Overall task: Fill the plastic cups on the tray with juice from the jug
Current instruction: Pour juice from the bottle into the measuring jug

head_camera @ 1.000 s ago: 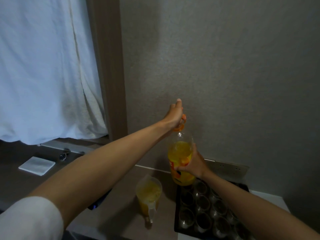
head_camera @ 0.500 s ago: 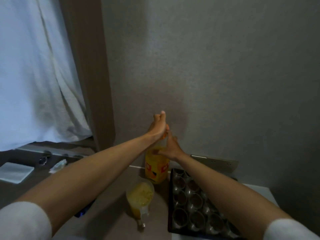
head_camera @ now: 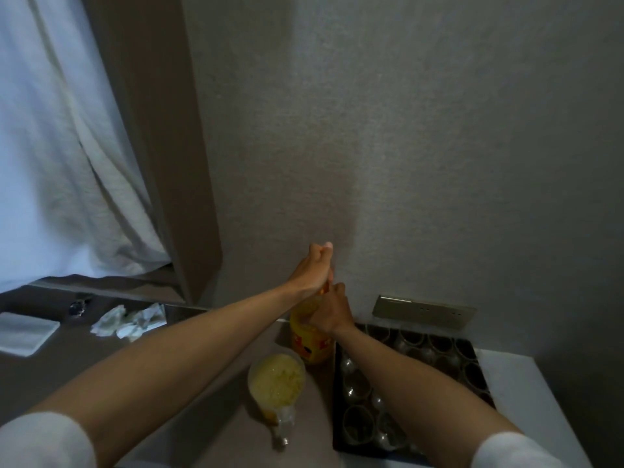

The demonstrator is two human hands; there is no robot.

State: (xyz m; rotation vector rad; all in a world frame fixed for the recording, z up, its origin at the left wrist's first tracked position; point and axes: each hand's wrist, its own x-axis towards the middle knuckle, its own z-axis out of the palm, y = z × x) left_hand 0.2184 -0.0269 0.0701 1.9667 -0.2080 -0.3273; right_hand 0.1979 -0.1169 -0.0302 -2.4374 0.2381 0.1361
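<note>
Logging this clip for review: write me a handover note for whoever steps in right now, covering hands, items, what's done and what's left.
Left hand grips the cap at the top of the juice bottle.
Right hand holds the bottle's neck; the bottle stands on the counter.
Jug, holding juice, stands in front of the bottle, left of the tray.
Plastic cups on the tray look empty.
Left: finish with the cap, then pour from the jug into every cup.

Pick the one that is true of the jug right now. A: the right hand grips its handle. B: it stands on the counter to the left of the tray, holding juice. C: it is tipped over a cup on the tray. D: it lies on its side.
B: the jug stands upright beside the tray, yellow juice inside, while both hands are up at the bottle.
</note>
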